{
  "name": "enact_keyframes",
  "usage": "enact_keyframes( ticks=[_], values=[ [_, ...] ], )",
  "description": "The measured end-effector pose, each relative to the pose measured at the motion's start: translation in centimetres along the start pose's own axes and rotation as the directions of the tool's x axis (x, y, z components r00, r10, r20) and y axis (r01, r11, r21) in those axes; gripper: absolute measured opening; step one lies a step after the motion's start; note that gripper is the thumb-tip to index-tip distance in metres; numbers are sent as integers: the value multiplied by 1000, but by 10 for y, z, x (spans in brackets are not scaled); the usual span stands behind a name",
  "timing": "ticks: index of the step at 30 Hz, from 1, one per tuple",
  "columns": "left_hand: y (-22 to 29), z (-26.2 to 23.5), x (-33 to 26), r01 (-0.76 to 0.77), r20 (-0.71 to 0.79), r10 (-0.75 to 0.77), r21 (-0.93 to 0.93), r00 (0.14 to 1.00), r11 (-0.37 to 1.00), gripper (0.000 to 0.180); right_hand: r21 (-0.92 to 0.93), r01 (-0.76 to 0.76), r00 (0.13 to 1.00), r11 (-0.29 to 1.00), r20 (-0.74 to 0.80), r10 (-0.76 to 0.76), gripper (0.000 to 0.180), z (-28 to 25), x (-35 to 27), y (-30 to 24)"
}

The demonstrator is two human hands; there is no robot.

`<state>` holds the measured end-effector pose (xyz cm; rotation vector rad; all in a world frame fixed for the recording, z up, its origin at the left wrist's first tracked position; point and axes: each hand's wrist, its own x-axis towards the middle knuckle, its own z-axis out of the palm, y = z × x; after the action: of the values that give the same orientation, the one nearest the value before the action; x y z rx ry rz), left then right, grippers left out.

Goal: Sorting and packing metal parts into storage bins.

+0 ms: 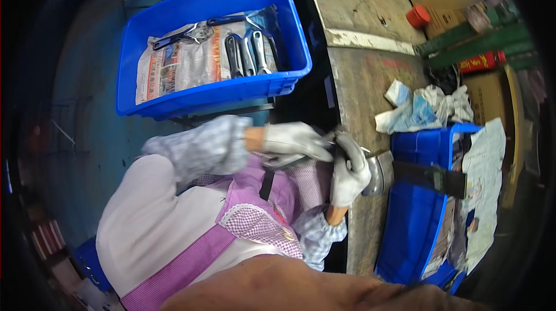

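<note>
Both my hands wear grey-white work gloves and meet at the edge of a worn workbench [370, 79]. My left hand [295, 140] is closed over a small metal tool with a dark handle [288, 162], held against my apron. My right hand [350, 173] grips the other end of that tool, where a thin metal tip [363, 149] shows. Just right of my right hand sits a round grey metal part [379, 175]. A dark flat bar [431, 178] reaches from it over a blue bin [414, 218].
A blue crate [211, 88] at upper left is lined with newspaper and holds several black-handled metal tools [246, 53]. Crumpled cloths [423, 108] lie on the bench. Newspaper [483, 178] drapes over the right bin. An orange cap [418, 15] and green and red items sit farther back.
</note>
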<state>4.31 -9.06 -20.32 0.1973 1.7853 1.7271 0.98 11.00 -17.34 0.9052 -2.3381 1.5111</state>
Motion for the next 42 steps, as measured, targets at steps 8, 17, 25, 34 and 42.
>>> enact_keyframes(
  ticks=[8,17,25,34,42],
  values=[
    [-147,-286,-114,792,-963,-224,-16,153,611,66,-20,-525,843,851,130,523,29,-21,-55,52],
    [-284,-328,-151,885,-893,-99,412,440,216,80,-43,-320,882,947,351,314,22,-169,-14,-14],
    [-28,-140,-23,532,-661,378,748,648,395,28,-951,121,892,286,230,388,43,-330,54,97],
    [20,-12,23,-87,-228,794,940,563,331,9,-795,-576,817,192,-547,183,26,-346,18,19],
    [-27,39,88,-312,-134,728,841,673,443,10,163,-525,763,835,-344,547,15,-119,-33,28]
  ],
)
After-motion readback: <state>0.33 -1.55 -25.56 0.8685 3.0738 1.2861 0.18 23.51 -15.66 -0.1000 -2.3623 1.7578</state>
